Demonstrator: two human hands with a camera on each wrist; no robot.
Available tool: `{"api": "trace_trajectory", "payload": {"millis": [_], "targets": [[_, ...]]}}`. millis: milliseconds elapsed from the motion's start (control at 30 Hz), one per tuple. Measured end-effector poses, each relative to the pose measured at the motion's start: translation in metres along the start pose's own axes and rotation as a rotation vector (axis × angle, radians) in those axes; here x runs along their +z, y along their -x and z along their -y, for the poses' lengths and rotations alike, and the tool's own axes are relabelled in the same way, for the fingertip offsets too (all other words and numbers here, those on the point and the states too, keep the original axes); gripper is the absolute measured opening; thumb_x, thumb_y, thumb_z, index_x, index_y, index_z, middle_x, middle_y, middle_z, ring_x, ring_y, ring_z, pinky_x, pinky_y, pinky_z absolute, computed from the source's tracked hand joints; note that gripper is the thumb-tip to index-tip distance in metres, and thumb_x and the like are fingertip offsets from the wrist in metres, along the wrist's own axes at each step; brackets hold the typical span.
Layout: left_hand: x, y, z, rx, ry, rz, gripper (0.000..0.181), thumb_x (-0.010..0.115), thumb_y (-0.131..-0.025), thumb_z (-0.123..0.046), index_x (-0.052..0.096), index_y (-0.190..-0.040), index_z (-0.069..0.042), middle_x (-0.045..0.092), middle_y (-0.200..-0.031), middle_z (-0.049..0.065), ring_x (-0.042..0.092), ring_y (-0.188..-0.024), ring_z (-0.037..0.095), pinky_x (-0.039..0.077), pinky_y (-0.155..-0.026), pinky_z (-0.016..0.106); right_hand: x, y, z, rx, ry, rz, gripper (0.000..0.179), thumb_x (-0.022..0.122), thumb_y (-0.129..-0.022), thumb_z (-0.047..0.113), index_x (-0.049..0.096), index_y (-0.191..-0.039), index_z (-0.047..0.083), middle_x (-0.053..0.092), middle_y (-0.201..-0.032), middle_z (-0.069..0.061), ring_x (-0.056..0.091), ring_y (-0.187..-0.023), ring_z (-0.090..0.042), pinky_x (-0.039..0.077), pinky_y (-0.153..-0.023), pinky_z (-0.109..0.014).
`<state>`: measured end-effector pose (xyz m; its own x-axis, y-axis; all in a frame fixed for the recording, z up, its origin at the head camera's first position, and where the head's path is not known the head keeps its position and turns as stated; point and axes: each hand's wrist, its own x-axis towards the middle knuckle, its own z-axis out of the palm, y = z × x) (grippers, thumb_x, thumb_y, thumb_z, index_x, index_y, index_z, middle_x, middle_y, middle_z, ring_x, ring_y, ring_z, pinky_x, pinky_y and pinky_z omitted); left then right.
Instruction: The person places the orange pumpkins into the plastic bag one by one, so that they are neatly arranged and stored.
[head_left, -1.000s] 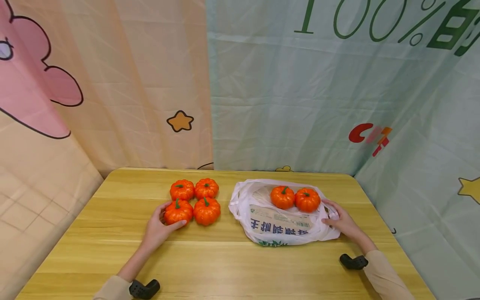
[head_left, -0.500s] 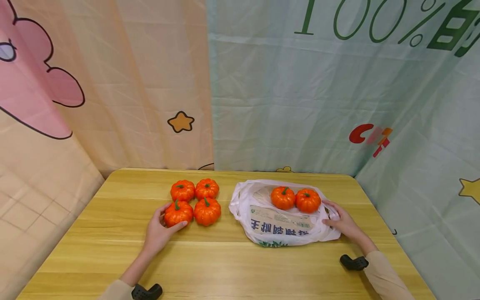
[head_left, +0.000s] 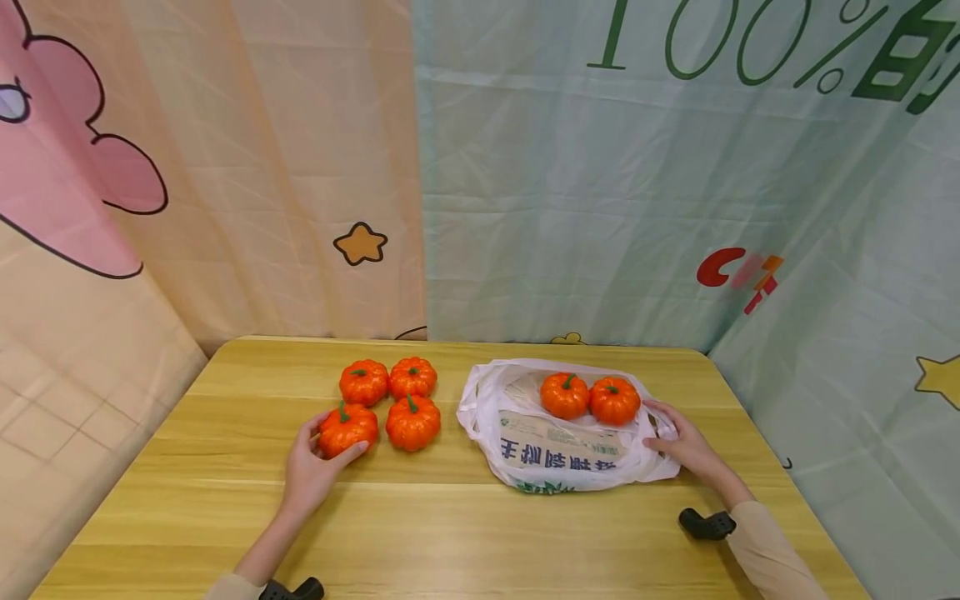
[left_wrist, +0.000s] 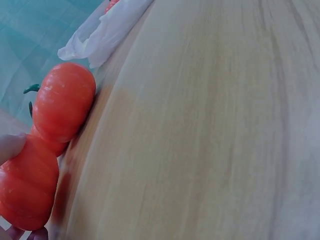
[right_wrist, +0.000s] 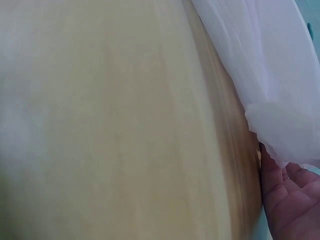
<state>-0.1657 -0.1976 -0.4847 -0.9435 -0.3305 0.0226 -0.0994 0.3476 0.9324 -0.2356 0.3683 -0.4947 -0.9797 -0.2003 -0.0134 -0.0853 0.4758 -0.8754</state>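
Observation:
My left hand (head_left: pixel 309 471) grips a small orange pumpkin (head_left: pixel 348 430) with a green stem, thumb on the near side and fingers round the far left side. The left wrist view shows the same pumpkin (left_wrist: pixel 30 185) close up, with fingertips under it. Three more pumpkins stand just beyond and beside it: one at the back left (head_left: pixel 363 382), one at the back right (head_left: pixel 412 377) and one to its right (head_left: pixel 413 423). My right hand (head_left: pixel 686 446) holds the right edge of a white plastic bag (head_left: pixel 480 417), and bunched plastic (right_wrist: pixel 282 125) covers its fingertips in the right wrist view.
Two pumpkins, a left one (head_left: pixel 564 395) and a right one (head_left: pixel 615 401), sit side by side at the bag's opening. The bag lies flat on the wooden table (head_left: pixel 450 533), printed with dark characters. Printed cloth curtains (head_left: pixel 562 208) hang behind the table and along its sides.
My left hand has shifted the pumpkin slightly left and toward me, and a gap has opened between it and its right neighbour. The right hand and the bag stay put.

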Motion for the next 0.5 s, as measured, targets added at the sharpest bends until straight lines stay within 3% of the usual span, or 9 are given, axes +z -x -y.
{"api": "trace_trajectory", "payload": {"millis": [100, 333, 500], "targets": [[-0.003, 0.005, -0.004, -0.013, -0.011, -0.002, 0.085, 0.082, -0.076, -0.031, 0.036, -0.142, -0.005, 0.042, -0.144, 0.015, 0.047, -0.119, 0.030, 0.033, -0.076, 0.000, 0.000, 0.000, 0.001, 0.008, -0.007, 0.007, 0.070, 0.067, -0.087, 0.006, 0.029, -0.145, -0.005, 0.016, -0.154, -0.031, 0.012, -0.139, -0.050, 0.010, -0.108, -0.072], [-0.005, 0.012, -0.023, 0.005, -0.016, -0.008, 0.085, 0.082, -0.076, -0.031, 0.036, -0.142, -0.005, 0.042, -0.144, 0.015, 0.045, -0.121, 0.030, 0.040, -0.093, 0.027, -0.002, 0.000, 0.006, 0.014, -0.018, 0.016, 0.071, 0.067, -0.087, 0.005, 0.028, -0.145, -0.004, 0.015, -0.154, -0.031, 0.011, -0.139, -0.051, 0.009, -0.108, -0.073], [-0.003, 0.017, -0.037, 0.043, -0.002, 0.006, 0.085, 0.083, -0.074, -0.030, 0.037, -0.141, -0.006, 0.043, -0.144, 0.012, 0.044, -0.121, 0.027, 0.038, -0.086, 0.011, -0.002, -0.001, 0.007, 0.003, -0.011, 0.020, 0.071, 0.067, -0.086, 0.005, 0.028, -0.145, -0.004, 0.015, -0.154, -0.032, 0.011, -0.139, -0.051, 0.009, -0.107, -0.073]]}}
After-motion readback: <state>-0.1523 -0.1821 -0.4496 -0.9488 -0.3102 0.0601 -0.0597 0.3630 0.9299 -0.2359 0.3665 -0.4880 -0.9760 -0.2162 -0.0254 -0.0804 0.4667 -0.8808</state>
